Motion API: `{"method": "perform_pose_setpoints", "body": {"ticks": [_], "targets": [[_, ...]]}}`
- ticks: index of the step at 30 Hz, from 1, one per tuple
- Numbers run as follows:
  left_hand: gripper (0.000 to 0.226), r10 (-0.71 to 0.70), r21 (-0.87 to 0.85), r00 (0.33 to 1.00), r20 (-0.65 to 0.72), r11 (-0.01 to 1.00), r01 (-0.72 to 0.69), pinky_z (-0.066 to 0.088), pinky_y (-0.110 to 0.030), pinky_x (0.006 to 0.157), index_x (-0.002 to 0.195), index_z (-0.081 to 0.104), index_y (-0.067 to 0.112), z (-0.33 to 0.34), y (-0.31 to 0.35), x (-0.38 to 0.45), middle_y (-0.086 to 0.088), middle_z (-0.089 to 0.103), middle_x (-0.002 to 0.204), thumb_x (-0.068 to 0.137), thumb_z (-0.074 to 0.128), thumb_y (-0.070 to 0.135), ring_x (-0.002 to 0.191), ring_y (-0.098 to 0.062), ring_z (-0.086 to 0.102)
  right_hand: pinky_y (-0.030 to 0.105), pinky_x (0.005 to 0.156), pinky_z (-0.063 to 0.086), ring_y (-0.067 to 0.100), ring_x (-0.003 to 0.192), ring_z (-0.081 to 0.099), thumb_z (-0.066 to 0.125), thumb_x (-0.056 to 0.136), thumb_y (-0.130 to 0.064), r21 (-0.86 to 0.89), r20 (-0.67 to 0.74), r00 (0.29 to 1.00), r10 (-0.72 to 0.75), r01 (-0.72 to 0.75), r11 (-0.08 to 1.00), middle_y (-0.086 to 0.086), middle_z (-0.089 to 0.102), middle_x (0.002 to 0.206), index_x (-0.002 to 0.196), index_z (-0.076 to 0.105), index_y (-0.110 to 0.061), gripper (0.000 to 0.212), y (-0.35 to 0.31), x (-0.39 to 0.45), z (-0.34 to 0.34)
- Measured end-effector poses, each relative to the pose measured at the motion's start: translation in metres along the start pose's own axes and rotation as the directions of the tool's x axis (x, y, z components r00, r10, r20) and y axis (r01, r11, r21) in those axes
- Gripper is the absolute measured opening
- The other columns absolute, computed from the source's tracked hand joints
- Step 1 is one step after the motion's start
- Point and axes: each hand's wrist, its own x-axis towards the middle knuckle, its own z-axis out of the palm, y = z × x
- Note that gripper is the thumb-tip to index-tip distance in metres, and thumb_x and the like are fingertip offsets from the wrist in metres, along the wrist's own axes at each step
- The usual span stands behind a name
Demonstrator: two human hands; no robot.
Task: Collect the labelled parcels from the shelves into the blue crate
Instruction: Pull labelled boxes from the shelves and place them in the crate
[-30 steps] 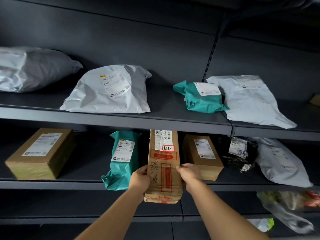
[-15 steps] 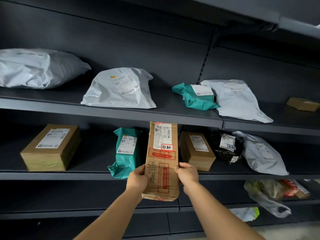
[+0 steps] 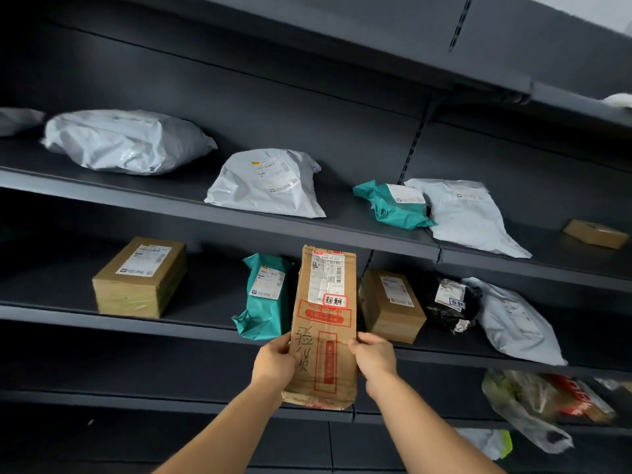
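Note:
A long brown cardboard parcel [image 3: 325,323] with a white shipping label and a small red-bordered sticker stands upright in front of the middle shelf. My left hand [image 3: 275,362] grips its left edge and my right hand [image 3: 374,357] grips its right edge, both near the lower half. A black-wrapped parcel [image 3: 448,304] further right on that shelf bears a similar red-bordered sticker. The blue crate is not in view.
The middle shelf [image 3: 191,319] holds a brown box [image 3: 140,278], a teal bag [image 3: 265,295], a smaller brown box [image 3: 391,304] and a white bag [image 3: 513,323]. The upper shelf carries grey and white bags [image 3: 266,183] and a teal bag [image 3: 393,205]. Plastic bags [image 3: 533,405] lie lower right.
The long brown parcel has come further out from the shelf in both hands. The view has swung left and tilted up, so the shelves slant and parcels sit further right.

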Motion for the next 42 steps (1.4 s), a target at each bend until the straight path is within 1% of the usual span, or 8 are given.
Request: {"method": "perform_pose_setpoints", "body": {"ticks": [9, 12, 16, 20, 24, 28, 31, 42], "targets": [[0.040, 0.017, -0.056, 0.995, -0.100, 0.998, -0.023, 0.052, -0.040, 0.089, 0.118, 0.064, 0.027, -0.004, -0.010, -0.063, 0.009, 0.067, 0.093, 0.093, 0.046, 0.001, 0.100, -0.019, 0.063, 0.039, 0.099, 0.045, 0.025, 0.119, 0.056, 0.065, 0.089, -0.015, -0.028, 0.117, 0.990, -0.084, 0.088, 0.996, 0.006, 0.060, 0.131, 0.128, 0.059, -0.013, 0.039, 0.006, -0.042, -0.020], [0.039, 0.027, -0.072, 0.989, -0.143, 0.997, -0.038, 0.051, -0.037, 0.085, 0.116, 0.065, 0.027, -0.008, -0.019, -0.087, 0.010, 0.068, 0.092, 0.093, 0.046, 0.001, 0.095, -0.016, 0.063, 0.039, 0.097, 0.046, 0.025, 0.117, 0.057, 0.064, 0.089, -0.015, -0.043, 0.171, 0.980, -0.102, 0.111, 0.993, 0.006, 0.062, 0.129, 0.128, 0.059, -0.012, 0.040, 0.011, -0.060, -0.026], [0.037, 0.043, -0.100, 0.975, -0.217, 0.993, -0.066, 0.048, -0.027, 0.066, 0.099, 0.061, 0.035, -0.022, -0.026, -0.118, 0.011, 0.068, 0.087, 0.094, 0.046, 0.001, 0.082, -0.007, 0.062, 0.038, 0.094, 0.047, 0.025, 0.116, 0.058, 0.063, 0.090, -0.018, -0.057, 0.245, 0.955, -0.168, 0.187, 0.981, 0.005, 0.063, 0.126, 0.128, 0.059, -0.011, 0.038, 0.015, -0.087, -0.023], [0.038, 0.027, -0.145, 0.953, -0.301, 0.987, -0.073, 0.049, -0.028, 0.067, 0.092, 0.061, 0.034, -0.047, -0.035, -0.143, 0.009, 0.069, 0.086, 0.092, 0.047, -0.001, 0.082, -0.009, 0.064, 0.038, 0.095, 0.047, 0.024, 0.116, 0.058, 0.063, 0.090, -0.018, -0.061, 0.326, 0.922, -0.210, 0.242, 0.968, 0.004, 0.064, 0.126, 0.127, 0.060, -0.012, 0.037, 0.017, -0.113, -0.005], [0.040, -0.007, -0.185, 0.919, -0.393, 0.980, -0.072, 0.055, -0.036, 0.076, 0.085, 0.062, 0.037, -0.083, -0.048, -0.166, 0.007, 0.072, 0.086, 0.091, 0.050, 0.000, 0.086, -0.014, 0.067, 0.037, 0.091, 0.050, 0.018, 0.100, 0.058, 0.063, 0.089, -0.018, -0.064, 0.424, 0.874, -0.236, 0.289, 0.955, 0.003, 0.066, 0.121, 0.123, 0.064, -0.013, 0.034, 0.018, -0.143, 0.025], [0.036, -0.043, -0.250, 0.881, -0.471, 0.964, -0.086, 0.058, -0.041, 0.083, 0.104, 0.067, 0.029, -0.130, -0.063, -0.183, 0.005, 0.075, 0.091, 0.088, 0.053, 0.000, 0.086, -0.016, 0.072, 0.043, 0.101, 0.048, 0.023, 0.116, 0.059, 0.066, 0.087, -0.019, -0.072, 0.510, 0.825, -0.244, 0.323, 0.944, 0.003, 0.063, 0.129, 0.127, 0.060, -0.012, 0.041, 0.015, -0.178, 0.065], [0.040, -0.051, -0.278, 0.843, -0.535, 0.953, -0.118, 0.058, -0.039, 0.081, 0.118, 0.065, 0.024, -0.168, -0.072, -0.196, 0.004, 0.075, 0.093, 0.087, 0.055, 0.000, 0.086, -0.016, 0.072, 0.043, 0.100, 0.049, 0.023, 0.117, 0.059, 0.065, 0.088, -0.019, -0.071, 0.577, 0.778, -0.250, 0.352, 0.933, 0.004, 0.062, 0.129, 0.128, 0.060, -0.011, 0.041, 0.011, -0.206, 0.097], [0.033, -0.125, -0.371, 0.718, -0.685, 0.908, -0.196, 0.058, -0.039, 0.080, 0.119, 0.061, 0.018, -0.304, -0.092, -0.264, 0.000, 0.072, 0.092, 0.092, 0.052, 0.001, 0.086, -0.019, 0.071, 0.031, 0.085, 0.051, 0.018, 0.100, 0.062, 0.064, 0.089, -0.017, -0.027, 0.755, 0.617, -0.220, 0.366, 0.930, 0.005, 0.066, 0.122, 0.129, 0.058, -0.010, 0.041, 0.003, -0.321, 0.220]]}}
